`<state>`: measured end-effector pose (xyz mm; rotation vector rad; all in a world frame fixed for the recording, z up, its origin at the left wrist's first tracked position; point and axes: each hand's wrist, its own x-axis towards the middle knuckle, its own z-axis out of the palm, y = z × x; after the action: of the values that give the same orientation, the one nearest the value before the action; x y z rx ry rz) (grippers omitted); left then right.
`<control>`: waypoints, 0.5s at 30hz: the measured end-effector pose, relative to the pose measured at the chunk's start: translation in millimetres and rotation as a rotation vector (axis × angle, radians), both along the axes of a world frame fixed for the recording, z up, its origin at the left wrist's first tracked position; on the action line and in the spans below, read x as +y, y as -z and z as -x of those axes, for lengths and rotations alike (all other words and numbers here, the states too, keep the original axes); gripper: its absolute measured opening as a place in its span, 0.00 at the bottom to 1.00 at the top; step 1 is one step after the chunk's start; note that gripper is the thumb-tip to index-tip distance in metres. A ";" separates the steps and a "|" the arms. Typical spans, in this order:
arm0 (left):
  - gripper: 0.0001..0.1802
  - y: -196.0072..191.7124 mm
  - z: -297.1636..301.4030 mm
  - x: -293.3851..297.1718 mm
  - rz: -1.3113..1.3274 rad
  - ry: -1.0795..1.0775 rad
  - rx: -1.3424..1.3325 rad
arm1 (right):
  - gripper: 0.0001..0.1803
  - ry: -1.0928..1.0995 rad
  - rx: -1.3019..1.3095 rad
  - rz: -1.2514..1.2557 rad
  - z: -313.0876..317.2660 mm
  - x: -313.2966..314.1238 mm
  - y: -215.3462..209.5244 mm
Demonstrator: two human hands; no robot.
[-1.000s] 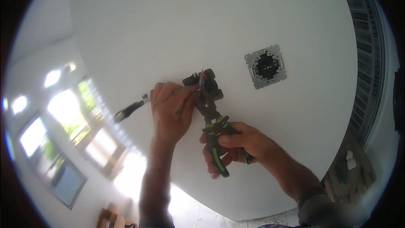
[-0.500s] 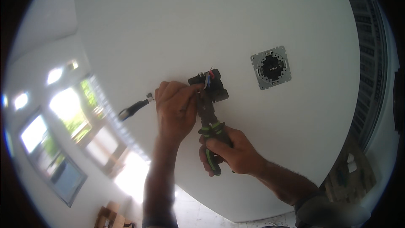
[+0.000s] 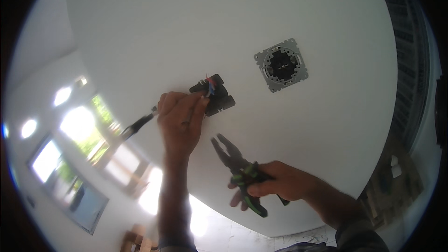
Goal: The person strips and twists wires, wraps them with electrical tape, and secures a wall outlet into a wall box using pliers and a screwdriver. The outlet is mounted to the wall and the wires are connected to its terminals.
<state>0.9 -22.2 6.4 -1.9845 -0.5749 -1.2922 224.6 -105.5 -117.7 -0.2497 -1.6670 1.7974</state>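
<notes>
My left hand (image 3: 179,119) is closed at the near side of a black wall box (image 3: 224,98), its fingertips pinching a wire among the short red and blue wires (image 3: 211,86) that stick out there. The exact grip is partly hidden by the fingers. Beside that hand, a slim black object (image 3: 139,125) with a metallic end points down to the left; whether the hand holds it cannot be seen. My right hand (image 3: 275,182) grips combination pliers (image 3: 240,170) with black and green handles. Their jaws are parted, below the box and apart from the wires.
To the right of the box, a socket insert (image 3: 282,66) with a grey metal frame is mounted in the white wall (image 3: 326,126). Bright windows (image 3: 77,119) are at the left. Wooden pieces (image 3: 137,240) are at the lower left, above a light floor (image 3: 233,233).
The pliers have come away from the wires and moved down with my right hand, their jaws now parted. My left hand stays at the box. The view has shifted slightly.
</notes>
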 end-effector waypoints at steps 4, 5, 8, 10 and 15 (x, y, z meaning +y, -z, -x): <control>0.04 0.8 -14.4 -4.6 0.124 -0.004 -0.207 | 0.23 0.017 -0.021 0.003 -25.0 -6.1 30.8; 0.05 0.7 -18.4 -5.9 0.148 -0.008 -0.239 | 0.23 0.017 -0.017 -0.001 -29.7 -5.2 36.6; 0.05 -0.3 -25.0 -10.4 0.213 0.011 -0.297 | 0.22 0.034 -0.037 0.003 -42.8 -5.6 51.5; 0.06 -0.7 -22.2 -13.5 0.239 0.004 -0.284 | 0.22 0.074 -0.090 0.018 -51.8 -12.1 55.5; 0.08 -1.6 -18.2 -17.1 0.280 -0.011 -0.225 | 0.22 0.134 -0.227 0.045 -79.3 -20.1 95.0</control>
<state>19.1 -39.3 7.9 -2.0653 -0.9168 -1.5071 303.9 -125.5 -212.8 -0.5914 -1.7197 1.7598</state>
